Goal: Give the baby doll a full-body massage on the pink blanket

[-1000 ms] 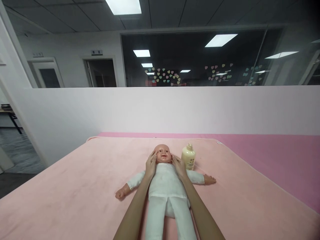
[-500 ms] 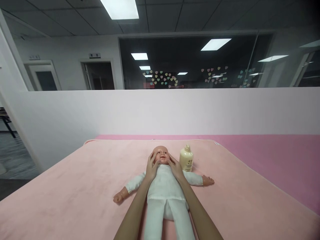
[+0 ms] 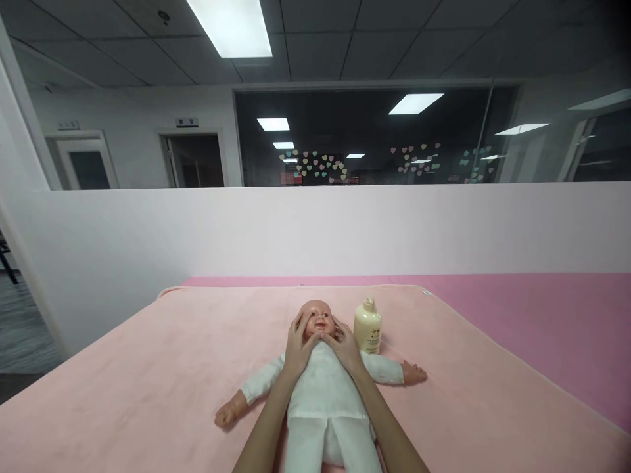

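A baby doll (image 3: 325, 387) in white clothes lies face up on a pink blanket (image 3: 148, 368), its arms spread out to both sides. My left hand (image 3: 299, 345) rests along the left side of the doll's face, fingers apart, with the thumb near its chin. On the other cheek lies my right hand (image 3: 346, 345), its fingers also spread and its thumb by the chin. Neither hand is closed round anything. Just right of my right hand, a pale yellow pump bottle (image 3: 367, 326) stands upright beside the doll's shoulder.
Behind the blanket runs a low white wall (image 3: 315, 230). A darker pink surface (image 3: 552, 328) shows along the right side. Beyond the wall are a dark window with heart stickers and two doors.
Both thumbs have moved inward and now lie closer together at the doll's chin. The whole view has tilted up slightly, so the doll and bottle appear lower.
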`<state>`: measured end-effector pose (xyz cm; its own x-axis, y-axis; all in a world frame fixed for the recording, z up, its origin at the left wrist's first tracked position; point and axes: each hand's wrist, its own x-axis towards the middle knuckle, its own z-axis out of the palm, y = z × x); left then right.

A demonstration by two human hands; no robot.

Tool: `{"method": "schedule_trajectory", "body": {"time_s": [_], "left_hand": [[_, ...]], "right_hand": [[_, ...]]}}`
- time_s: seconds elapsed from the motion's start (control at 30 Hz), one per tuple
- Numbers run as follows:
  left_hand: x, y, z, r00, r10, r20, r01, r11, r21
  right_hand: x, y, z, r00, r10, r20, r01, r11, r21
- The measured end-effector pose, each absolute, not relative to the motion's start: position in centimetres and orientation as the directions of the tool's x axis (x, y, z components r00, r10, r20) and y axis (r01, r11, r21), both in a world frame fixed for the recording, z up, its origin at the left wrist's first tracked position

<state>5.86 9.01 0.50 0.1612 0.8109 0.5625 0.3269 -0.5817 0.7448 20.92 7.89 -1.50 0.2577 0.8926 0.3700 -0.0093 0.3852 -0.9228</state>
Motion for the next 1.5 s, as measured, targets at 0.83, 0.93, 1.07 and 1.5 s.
{"method": "schedule_trajectory", "body": {"time_s": [0.83,0.93,1.07,1.5], "left_hand": [[14.3,1.5,11.3,0.640,0.761,0.105,-0.324,0.143,0.935],[17.3,3.9,11.0,0.677,0.730,-0.099,-0.392,0.470,0.791],[18.5,5.6,11.7,0.700,0.696,-0.161,-0.391,0.562,0.729],[7.2,-5.0,10.7,0.760,0.572,0.308,0.252,-0.697,0.671]], "right_hand": [[31.6,-0.4,11.9,0.443,0.511,0.737,0.766,0.211,-0.607],[30.6,1.6,10.1,0.283,0.521,0.805,0.858,0.237,-0.456],[29.0,3.8,7.6,0.195,0.676,0.711,0.767,0.347,-0.540],[27.1,-0.3,12.7,0.191,0.433,0.881,0.865,0.349,-0.359]]}}
